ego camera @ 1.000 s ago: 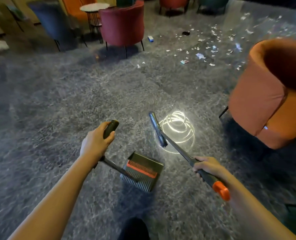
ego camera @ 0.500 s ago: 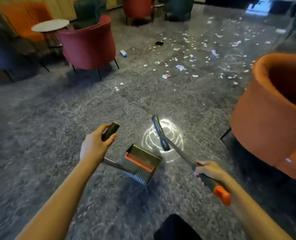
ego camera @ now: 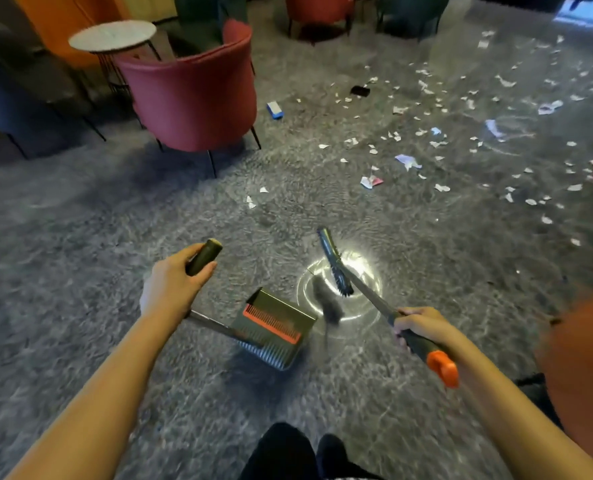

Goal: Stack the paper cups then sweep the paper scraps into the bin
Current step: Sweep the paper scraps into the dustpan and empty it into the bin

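Observation:
My left hand [ego camera: 172,289] grips the dark handle of a long-handled dustpan [ego camera: 274,327], which hangs just above the grey floor with its orange comb edge facing up. My right hand [ego camera: 423,325] grips the handle of a broom [ego camera: 335,268] near its orange end; the dark brush head points forward over a bright light reflection. Several white paper scraps [ego camera: 437,133] lie scattered on the floor ahead to the right. No paper cups or bin show in this view.
A red armchair [ego camera: 198,95] and a small round table [ego camera: 113,36] stand ahead on the left. An orange chair [ego camera: 586,358] is close at my right. A small blue and white box [ego camera: 275,109] and a dark object [ego camera: 360,90] lie on the floor.
The view has advanced toward the scraps, and the red chair looks closer. Both hands keep their grips; the orange chair has slid to the right edge.

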### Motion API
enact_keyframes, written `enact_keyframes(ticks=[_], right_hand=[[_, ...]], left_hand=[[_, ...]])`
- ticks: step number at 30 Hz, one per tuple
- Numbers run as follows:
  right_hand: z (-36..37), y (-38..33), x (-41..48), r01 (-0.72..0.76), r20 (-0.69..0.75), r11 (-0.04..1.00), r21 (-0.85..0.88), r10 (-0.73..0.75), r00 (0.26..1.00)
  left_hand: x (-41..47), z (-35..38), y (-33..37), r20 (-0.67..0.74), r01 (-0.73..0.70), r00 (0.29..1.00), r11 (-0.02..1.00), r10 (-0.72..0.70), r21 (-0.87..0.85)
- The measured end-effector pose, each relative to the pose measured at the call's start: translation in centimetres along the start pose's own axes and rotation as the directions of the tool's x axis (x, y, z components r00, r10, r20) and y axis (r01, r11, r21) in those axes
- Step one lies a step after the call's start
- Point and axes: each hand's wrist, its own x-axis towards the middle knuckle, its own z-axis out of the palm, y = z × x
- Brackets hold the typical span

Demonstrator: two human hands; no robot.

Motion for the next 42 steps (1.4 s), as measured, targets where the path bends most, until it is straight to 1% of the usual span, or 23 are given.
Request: enact_keyframes(ticks=[5,8,11,17,23,25,30,33,37,42], right_hand=[[1.0,-12.4,10.8,-0.019,0.043,0.997,-0.077,0.023,0.999],[2.7,-19.2,17.7,0.004,0.062,0.996,-0.093,0.002,0.998],[4.7,-25.5,24.0,-0.004,0.080,0.996,-0.091,0.011,0.997],[8.0,-37.4,34.0,-0.019,0.102,0.996,-0.083,0.028,0.994],[10.6,-48.0,44.4,-0.041,0.089,0.993,-0.115,0.051,0.995],[11.9,-51.2,47.7,-0.038,0.076,0.990,-0.136,0.049,0.996],[14.4,-58.3,54.1,-0.037,0.043,0.985,-0.169,0.045,0.998],[15.7,-61.3,56.6,-0.045,0.034,0.983,-0.180,0.052,0.998],[18.0,-63.8,59.0,-0.071,0.018,0.979,-0.190,0.076,0.997],[22.2,-64.8,60.6,-0.118,-0.007,0.967,-0.226,0.120,0.993]], left_hand=[[12.9,0.8,-0.5,-0.044,0.066,0.997,0.998,-0.067,-0.021],[21.8,2.1,-1.8,-0.056,0.079,0.995,0.996,-0.081,-0.041],[30.6,3.4,-2.8,-0.025,0.111,0.993,0.993,-0.112,-0.039],[45.1,5.2,-4.5,0.020,0.144,0.989,0.988,-0.143,-0.054],[58.3,7.9,-6.9,0.072,0.159,0.984,0.987,-0.160,0.013],[62.3,9.0,-7.9,0.093,0.188,0.978,0.982,-0.189,0.024],[71.0,10.6,-10.0,0.136,0.233,0.962,0.972,-0.236,0.037],[75.0,10.9,-11.1,0.167,0.259,0.950,0.964,-0.264,0.051],[79.4,11.1,-13.0,0.193,0.254,0.947,0.966,-0.258,0.048],[82.4,11.3,-15.4,0.263,0.252,0.930,0.966,-0.256,0.050]])
